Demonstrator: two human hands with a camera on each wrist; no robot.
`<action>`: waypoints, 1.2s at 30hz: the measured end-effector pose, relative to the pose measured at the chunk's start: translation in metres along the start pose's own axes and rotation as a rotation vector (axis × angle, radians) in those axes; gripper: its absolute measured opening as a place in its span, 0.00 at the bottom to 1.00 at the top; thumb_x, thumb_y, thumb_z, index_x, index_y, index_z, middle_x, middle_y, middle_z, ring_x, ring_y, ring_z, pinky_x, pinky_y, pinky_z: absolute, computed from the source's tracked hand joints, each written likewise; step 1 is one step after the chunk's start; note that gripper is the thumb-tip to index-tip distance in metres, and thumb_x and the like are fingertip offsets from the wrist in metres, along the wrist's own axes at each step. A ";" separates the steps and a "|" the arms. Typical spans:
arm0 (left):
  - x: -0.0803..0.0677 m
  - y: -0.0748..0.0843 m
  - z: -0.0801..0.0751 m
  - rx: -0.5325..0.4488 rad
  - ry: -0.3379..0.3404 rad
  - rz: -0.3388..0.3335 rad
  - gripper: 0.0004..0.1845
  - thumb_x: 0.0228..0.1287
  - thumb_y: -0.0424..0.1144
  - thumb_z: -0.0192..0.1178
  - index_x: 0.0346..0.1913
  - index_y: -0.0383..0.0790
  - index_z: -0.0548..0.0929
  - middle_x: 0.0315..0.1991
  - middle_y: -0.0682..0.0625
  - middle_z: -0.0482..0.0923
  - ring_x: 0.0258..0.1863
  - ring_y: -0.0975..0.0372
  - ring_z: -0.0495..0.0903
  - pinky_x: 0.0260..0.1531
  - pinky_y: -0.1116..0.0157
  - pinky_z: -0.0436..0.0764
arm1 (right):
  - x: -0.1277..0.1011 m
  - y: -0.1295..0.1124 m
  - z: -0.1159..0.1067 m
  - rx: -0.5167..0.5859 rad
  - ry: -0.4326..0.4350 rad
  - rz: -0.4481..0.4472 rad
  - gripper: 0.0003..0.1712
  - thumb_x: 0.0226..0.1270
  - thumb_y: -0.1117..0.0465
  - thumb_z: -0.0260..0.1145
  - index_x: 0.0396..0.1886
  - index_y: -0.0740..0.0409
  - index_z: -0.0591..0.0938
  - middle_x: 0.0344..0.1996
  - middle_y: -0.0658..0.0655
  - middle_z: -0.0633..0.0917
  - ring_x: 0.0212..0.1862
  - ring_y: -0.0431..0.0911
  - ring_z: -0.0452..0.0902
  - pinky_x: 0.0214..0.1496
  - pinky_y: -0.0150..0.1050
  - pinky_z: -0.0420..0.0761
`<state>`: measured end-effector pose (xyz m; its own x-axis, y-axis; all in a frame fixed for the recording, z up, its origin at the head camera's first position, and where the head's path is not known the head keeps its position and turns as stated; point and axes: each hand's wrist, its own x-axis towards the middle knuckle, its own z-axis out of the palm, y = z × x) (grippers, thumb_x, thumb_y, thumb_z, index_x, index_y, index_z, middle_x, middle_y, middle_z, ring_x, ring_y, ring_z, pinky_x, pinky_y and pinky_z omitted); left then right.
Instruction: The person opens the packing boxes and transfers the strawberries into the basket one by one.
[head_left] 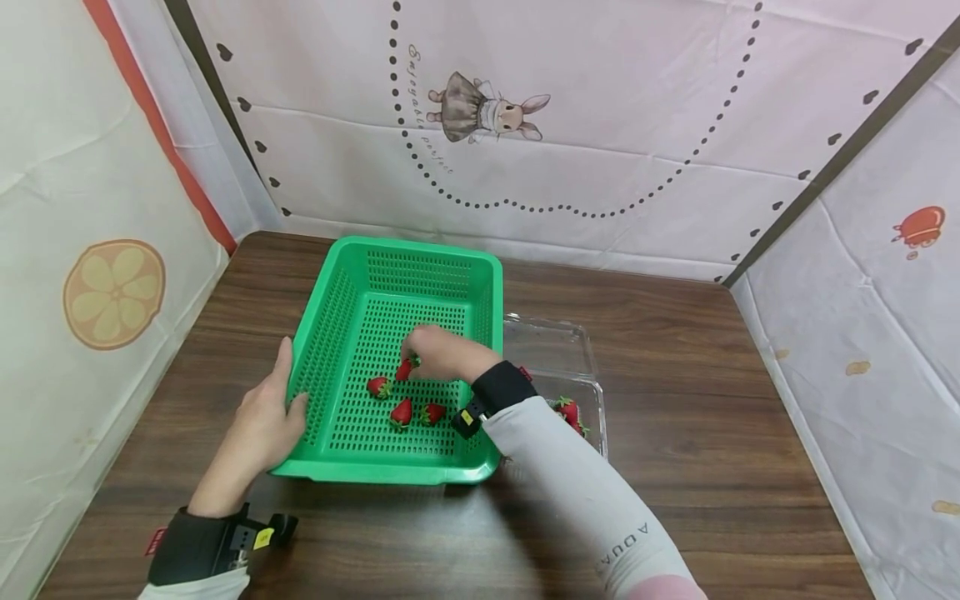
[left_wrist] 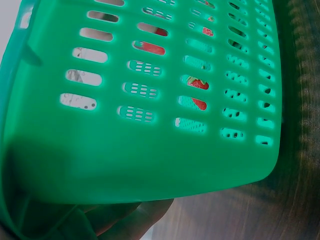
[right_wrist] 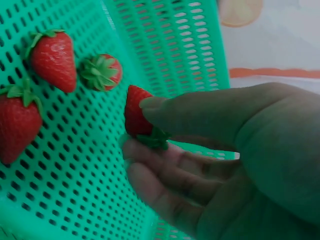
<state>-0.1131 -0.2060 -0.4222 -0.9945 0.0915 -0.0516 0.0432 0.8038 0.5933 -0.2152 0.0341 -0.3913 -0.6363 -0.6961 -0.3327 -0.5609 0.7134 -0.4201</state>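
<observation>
Four strawberries show inside a green basket [head_left: 352, 275] that stands on a dark wooden table [head_left: 675, 417]. The right hand [head_left: 442, 352] reaches over the basket's right wall and pinches one strawberry [head_left: 405, 369] between thumb and curled fingers; the right wrist view shows the thumb tip pressed on the fruit's red side and its green leaves against the fingers [right_wrist: 165, 170], just above the perforated floor. Three loose strawberries lie on the floor nearby: one [head_left: 378, 387] to the left of the held fruit, and two [head_left: 402, 412] [head_left: 432, 412] side by side, closer to the front wall. The left hand [head_left: 262, 421] rests against the basket's left wall near the front corner, fingers straight along the outside and thumb at the rim; from the left wrist view the palm [left_wrist: 135, 220] lies under the wall's lower edge, and red fruit shows through the slots. A clear plastic box [head_left: 558, 358], its lid folded back, sits just beside the basket on the right and holds more strawberries [head_left: 568, 411], partly hidden by the right sleeve [head_left: 585, 492]. Printed cloth walls [head_left: 600, 100] enclose the table on three sides.
</observation>
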 end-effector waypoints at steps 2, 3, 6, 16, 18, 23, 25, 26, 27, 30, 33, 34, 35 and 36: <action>0.000 0.000 0.000 -0.001 -0.003 -0.002 0.43 0.71 0.30 0.47 0.76 0.38 0.29 0.68 0.20 0.56 0.55 0.33 0.72 0.41 0.40 0.74 | 0.004 -0.003 0.004 -0.004 -0.041 0.021 0.08 0.69 0.60 0.64 0.27 0.53 0.80 0.25 0.48 0.74 0.30 0.40 0.67 0.36 0.30 0.68; 0.000 0.000 0.000 -0.002 -0.004 -0.003 0.43 0.71 0.30 0.47 0.76 0.38 0.29 0.68 0.20 0.56 0.54 0.33 0.72 0.41 0.40 0.74 | 0.005 -0.004 0.006 -0.007 -0.057 0.030 0.15 0.69 0.61 0.63 0.21 0.52 0.75 0.20 0.47 0.67 0.25 0.40 0.61 0.32 0.31 0.64; 0.000 0.000 0.000 -0.005 -0.008 -0.006 0.43 0.71 0.30 0.46 0.76 0.38 0.28 0.68 0.20 0.56 0.55 0.33 0.72 0.42 0.40 0.74 | 0.009 -0.008 0.012 -0.012 -0.098 0.060 0.25 0.70 0.62 0.62 0.15 0.50 0.61 0.17 0.48 0.52 0.21 0.40 0.48 0.28 0.33 0.55; 0.000 -0.001 0.001 -0.008 -0.005 0.005 0.43 0.71 0.30 0.46 0.76 0.38 0.28 0.68 0.21 0.55 0.56 0.32 0.71 0.42 0.40 0.74 | 0.012 -0.013 0.021 -0.060 -0.127 0.097 0.24 0.72 0.68 0.54 0.16 0.49 0.57 0.19 0.47 0.51 0.23 0.41 0.46 0.29 0.33 0.53; 0.000 -0.001 0.001 -0.008 -0.007 0.002 0.43 0.71 0.30 0.46 0.76 0.38 0.28 0.68 0.21 0.55 0.57 0.32 0.71 0.43 0.40 0.74 | 0.013 -0.013 0.022 -0.062 -0.132 0.095 0.23 0.72 0.69 0.53 0.17 0.49 0.58 0.19 0.47 0.52 0.23 0.40 0.47 0.29 0.33 0.54; 0.000 0.000 0.001 -0.005 -0.006 0.000 0.43 0.71 0.30 0.46 0.76 0.38 0.28 0.68 0.20 0.55 0.56 0.32 0.70 0.43 0.39 0.74 | 0.011 -0.013 0.021 -0.054 -0.141 0.104 0.20 0.71 0.71 0.52 0.20 0.51 0.61 0.20 0.48 0.55 0.24 0.40 0.50 0.29 0.33 0.55; 0.000 0.000 0.000 -0.007 -0.010 -0.002 0.43 0.71 0.30 0.46 0.76 0.38 0.28 0.68 0.20 0.55 0.57 0.31 0.70 0.43 0.39 0.74 | 0.009 -0.013 0.019 -0.047 -0.145 0.110 0.15 0.72 0.70 0.51 0.25 0.53 0.69 0.22 0.48 0.60 0.26 0.41 0.54 0.31 0.34 0.57; 0.000 0.000 0.000 -0.008 -0.010 -0.003 0.43 0.71 0.30 0.46 0.76 0.38 0.28 0.68 0.20 0.55 0.57 0.31 0.70 0.43 0.39 0.73 | 0.007 -0.013 0.017 -0.040 -0.146 0.116 0.12 0.73 0.70 0.51 0.30 0.54 0.73 0.25 0.49 0.66 0.28 0.41 0.58 0.33 0.34 0.59; 0.000 0.000 0.000 -0.008 -0.011 -0.002 0.43 0.71 0.30 0.46 0.76 0.38 0.28 0.68 0.20 0.55 0.57 0.31 0.69 0.44 0.39 0.73 | 0.005 -0.012 0.015 -0.036 -0.145 0.124 0.10 0.74 0.69 0.50 0.38 0.55 0.77 0.30 0.49 0.72 0.32 0.40 0.64 0.35 0.33 0.63; 0.000 0.000 -0.001 -0.012 -0.012 -0.003 0.43 0.71 0.30 0.46 0.76 0.38 0.28 0.68 0.20 0.55 0.58 0.31 0.69 0.45 0.38 0.73 | -0.002 -0.012 0.007 -0.014 -0.128 0.136 0.19 0.76 0.65 0.50 0.62 0.55 0.76 0.56 0.52 0.79 0.56 0.43 0.74 0.52 0.33 0.73; 0.000 0.000 0.000 -0.014 -0.009 -0.003 0.43 0.71 0.30 0.46 0.76 0.38 0.28 0.69 0.20 0.54 0.59 0.31 0.68 0.46 0.37 0.72 | -0.012 -0.012 -0.002 -0.006 -0.104 0.130 0.23 0.77 0.62 0.50 0.69 0.55 0.71 0.67 0.54 0.73 0.70 0.47 0.65 0.67 0.38 0.71; 0.000 0.000 0.000 -0.014 -0.006 -0.002 0.43 0.71 0.30 0.46 0.76 0.38 0.28 0.68 0.20 0.54 0.59 0.31 0.68 0.46 0.37 0.72 | -0.016 -0.012 -0.005 -0.004 -0.093 0.120 0.23 0.77 0.61 0.50 0.69 0.55 0.70 0.67 0.54 0.73 0.70 0.48 0.65 0.67 0.39 0.70; 0.000 0.000 0.000 -0.014 -0.003 -0.001 0.43 0.71 0.30 0.46 0.76 0.38 0.28 0.68 0.20 0.54 0.58 0.31 0.68 0.45 0.38 0.73 | -0.020 -0.012 -0.008 -0.004 -0.079 0.110 0.23 0.77 0.61 0.51 0.69 0.55 0.70 0.67 0.54 0.74 0.70 0.48 0.66 0.67 0.40 0.70; 0.000 0.000 0.000 -0.015 -0.002 -0.003 0.43 0.71 0.30 0.46 0.76 0.38 0.28 0.68 0.20 0.54 0.58 0.31 0.69 0.45 0.38 0.73 | -0.024 -0.012 -0.011 -0.002 -0.066 0.102 0.23 0.77 0.61 0.51 0.69 0.55 0.70 0.67 0.54 0.74 0.69 0.48 0.67 0.67 0.40 0.71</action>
<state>-0.1131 -0.2064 -0.4223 -0.9944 0.0908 -0.0549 0.0392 0.7954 0.6048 -0.1988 0.0433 -0.3693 -0.6540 -0.6234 -0.4284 -0.4957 0.7810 -0.3798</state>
